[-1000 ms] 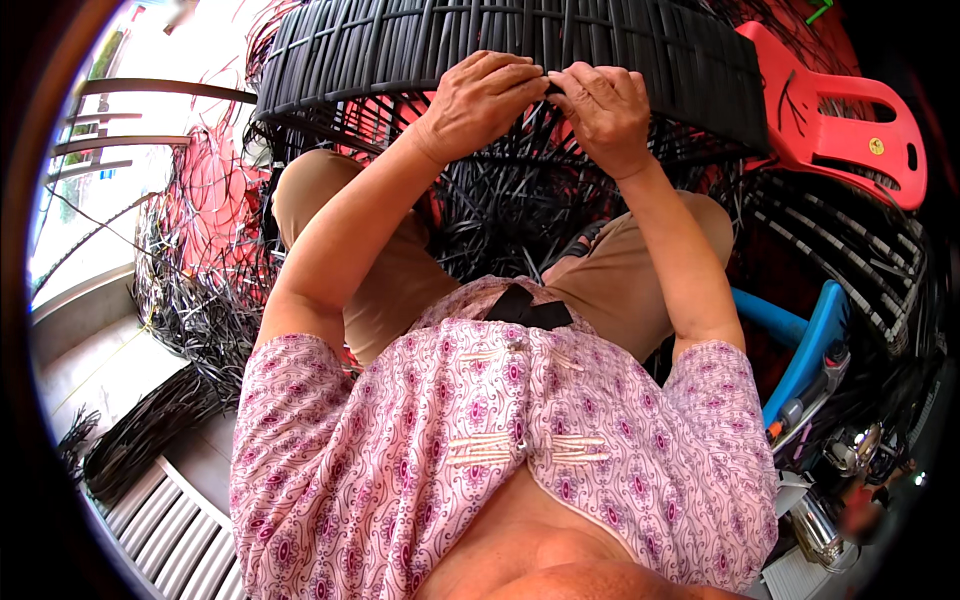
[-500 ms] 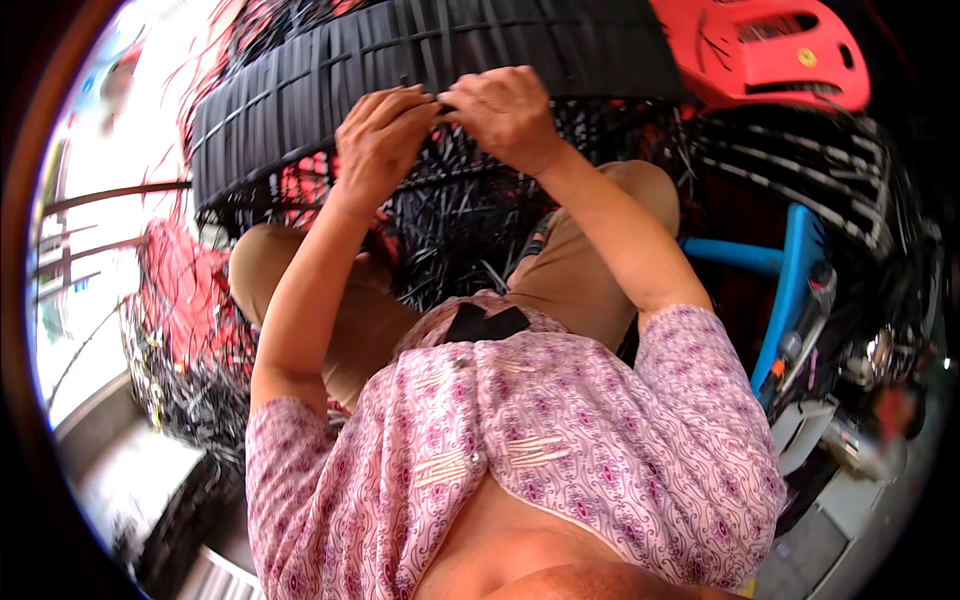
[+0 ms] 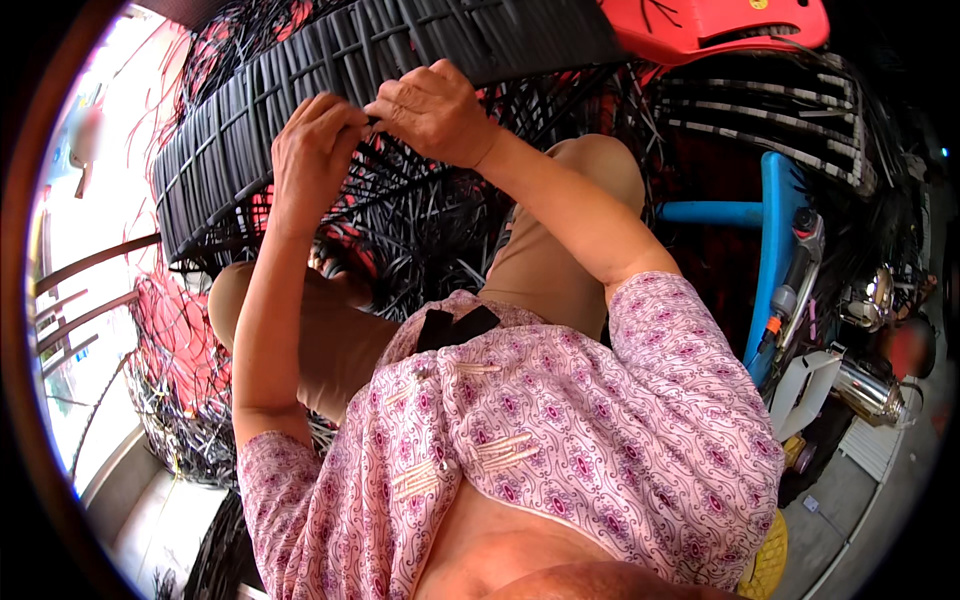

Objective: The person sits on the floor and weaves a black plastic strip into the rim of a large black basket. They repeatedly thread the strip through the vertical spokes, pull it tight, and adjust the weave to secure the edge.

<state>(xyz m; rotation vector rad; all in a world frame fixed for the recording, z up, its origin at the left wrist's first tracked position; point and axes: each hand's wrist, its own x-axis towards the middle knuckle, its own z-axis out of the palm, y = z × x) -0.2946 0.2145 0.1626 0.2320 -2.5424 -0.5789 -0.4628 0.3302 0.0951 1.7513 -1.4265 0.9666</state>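
A curved panel woven from black strips (image 3: 235,130) stands in front of my knees. Both hands are at its near lower edge. My left hand (image 3: 312,165) has its fingers bent and pinched together beside the rim. Just to its right, my right hand (image 3: 432,115) pinches at the same spot, the fingertips of the two hands nearly meeting. A short dark bit of black strip (image 3: 376,123) shows between them; the rest of it is covered by the fingers. Loose black strips (image 3: 440,225) hang and lie tangled under the panel, between my legs.
A red plastic seat (image 3: 665,28) is at the far right, above a frame with black-and-white wrapped bars (image 3: 780,112). Nearer stands a blue plastic frame (image 3: 772,260) with a hand tool (image 3: 797,265) beside it. A shiny metal vessel (image 3: 868,392) is at right. More strips (image 3: 185,420) lie at left.
The whole view has shifted, so the panel sits lower and further left. Both hands have moved left along the panel's edge and are still pinching close together.
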